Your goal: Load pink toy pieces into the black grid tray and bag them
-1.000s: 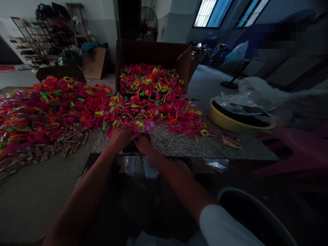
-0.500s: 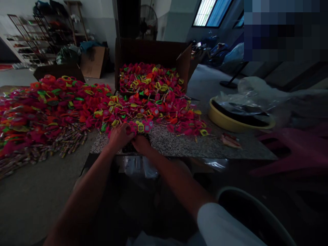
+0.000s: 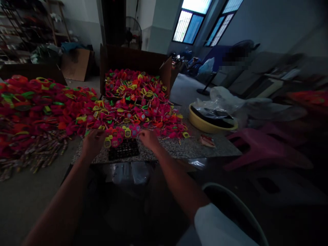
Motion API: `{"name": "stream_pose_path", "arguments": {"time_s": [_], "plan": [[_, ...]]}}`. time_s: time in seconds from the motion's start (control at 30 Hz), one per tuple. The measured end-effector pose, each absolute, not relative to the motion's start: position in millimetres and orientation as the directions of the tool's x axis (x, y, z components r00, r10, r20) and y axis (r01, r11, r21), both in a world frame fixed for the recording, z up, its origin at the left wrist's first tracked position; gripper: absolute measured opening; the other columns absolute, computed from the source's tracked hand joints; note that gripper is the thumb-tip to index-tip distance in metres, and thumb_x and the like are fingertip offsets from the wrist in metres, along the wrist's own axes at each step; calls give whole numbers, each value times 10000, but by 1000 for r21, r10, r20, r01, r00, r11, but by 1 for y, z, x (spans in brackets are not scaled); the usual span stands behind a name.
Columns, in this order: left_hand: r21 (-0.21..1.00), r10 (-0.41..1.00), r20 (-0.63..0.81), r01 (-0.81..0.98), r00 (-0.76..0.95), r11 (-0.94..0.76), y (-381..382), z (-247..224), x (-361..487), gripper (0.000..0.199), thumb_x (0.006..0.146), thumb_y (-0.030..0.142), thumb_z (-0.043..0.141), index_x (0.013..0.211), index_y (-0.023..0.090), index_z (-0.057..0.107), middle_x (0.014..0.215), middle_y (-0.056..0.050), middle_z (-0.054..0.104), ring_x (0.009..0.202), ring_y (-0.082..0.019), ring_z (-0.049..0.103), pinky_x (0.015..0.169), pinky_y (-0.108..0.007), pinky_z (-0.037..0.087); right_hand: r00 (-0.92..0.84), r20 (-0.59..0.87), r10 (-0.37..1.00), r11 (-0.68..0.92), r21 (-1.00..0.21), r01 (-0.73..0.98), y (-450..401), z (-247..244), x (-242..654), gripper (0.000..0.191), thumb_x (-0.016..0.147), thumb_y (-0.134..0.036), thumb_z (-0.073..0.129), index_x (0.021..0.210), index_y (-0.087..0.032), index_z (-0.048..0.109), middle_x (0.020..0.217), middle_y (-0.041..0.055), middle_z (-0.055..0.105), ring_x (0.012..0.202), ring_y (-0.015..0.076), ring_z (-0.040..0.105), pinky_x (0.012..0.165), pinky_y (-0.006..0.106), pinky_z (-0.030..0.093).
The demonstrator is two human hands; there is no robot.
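Note:
Bright plastic toy watches, pink, yellow, orange and green, lie heaped (image 3: 143,112) over the far side of the speckled stone tabletop (image 3: 169,150). A black grid tray (image 3: 123,150) sits near the front edge, with a small row of pink and yellow toy watches (image 3: 116,138) along its far side. My left hand (image 3: 93,143) is at the left end of this row, fingers closed on a toy watch. At the row's right end, my right hand (image 3: 149,139) pinches a pink toy watch (image 3: 135,130). Its fingertips are partly hidden and dim.
Behind the heap stands an open cardboard box (image 3: 133,54) full of watches. More watches (image 3: 46,99) and printed sticks (image 3: 43,150) pile up at left. At right are a yellow basin (image 3: 212,126) with plastic film, a small packet (image 3: 207,140) and a pink stool (image 3: 258,143).
My hands were close together over the tray and are now apart, left hand to the left, right hand to the right. More of the tray and watch row shows. The view has turned right.

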State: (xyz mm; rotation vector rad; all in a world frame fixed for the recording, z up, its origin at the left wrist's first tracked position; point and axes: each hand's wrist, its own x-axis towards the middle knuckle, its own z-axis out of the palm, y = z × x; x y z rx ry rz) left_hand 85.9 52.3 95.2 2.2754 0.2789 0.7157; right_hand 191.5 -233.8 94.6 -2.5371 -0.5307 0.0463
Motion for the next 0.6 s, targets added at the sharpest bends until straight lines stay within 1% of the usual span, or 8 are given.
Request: {"name": "stream_pose_path", "arguments": {"time_s": [0.07,0.1,0.13,0.2,0.3,0.4,0.5,0.6], "plan": [[738,468,273,129,840,-662,62,90,89,304,846,431,633,1014,217,769,922,-47,761,804,-228,693,745,-324,544,983,60,174,-878,-442,183,-253,94,221,343,1061,-235,504,1279,-198,767,1246,99,784,1166,237,720,989,292,511],[738,477,218,176,851,-651,66,86,91,306,827,419,630,1005,215,772,899,-45,761,792,-231,689,731,-321,536,991,37,128,-907,-399,132,-258,91,236,353,1071,-253,495,1306,-191,751,1264,114,776,1185,247,714,997,303,509],[731,471,181,202,864,-652,69,83,92,306,811,409,624,991,213,774,893,-47,764,790,-234,686,723,-319,529,994,8,111,-927,-359,106,-261,88,248,358,1079,-269,488,1311,-180,746,1274,131,770,1200,259,709,1006,314,506],[712,433,148,209,889,-671,72,77,94,310,788,399,612,970,208,776,910,-54,773,806,-238,687,720,-314,518,991,-50,125,-947,-303,104,-261,78,265,365,1092,-299,474,1283,-161,753,1277,158,763,1209,277,707,1015,330,502],[696,380,139,183,914,-694,72,72,96,327,786,385,589,977,201,780,903,-53,776,825,-235,690,720,-305,508,988,-69,135,-947,-303,108,-255,66,273,391,1100,-333,457,1287,-149,748,1286,182,753,1203,290,708,1013,343,507],[706,391,160,172,906,-687,69,74,95,322,797,376,593,985,198,785,896,-41,771,823,-222,683,714,-290,506,987,-69,142,-944,-308,115,-253,60,267,385,1064,-340,520,1315,-143,734,1301,194,742,1230,307,694,1026,358,511],[749,451,208,155,868,-644,64,80,94,301,807,380,621,982,195,781,888,-33,762,810,-209,676,708,-281,508,986,-103,133,-954,-282,100,-259,59,257,394,1008,-263,562,1361,-159,703,1290,182,747,1230,311,696,1026,377,517],[803,464,295,47,835,-595,57,86,91,266,839,367,609,973,202,770,854,-18,748,775,-187,664,720,-277,517,985,-128,113,-966,-246,79,-269,57,244,387,973,-189,554,1321,-145,716,1260,205,749,1212,318,702,1010,384,526]]}}
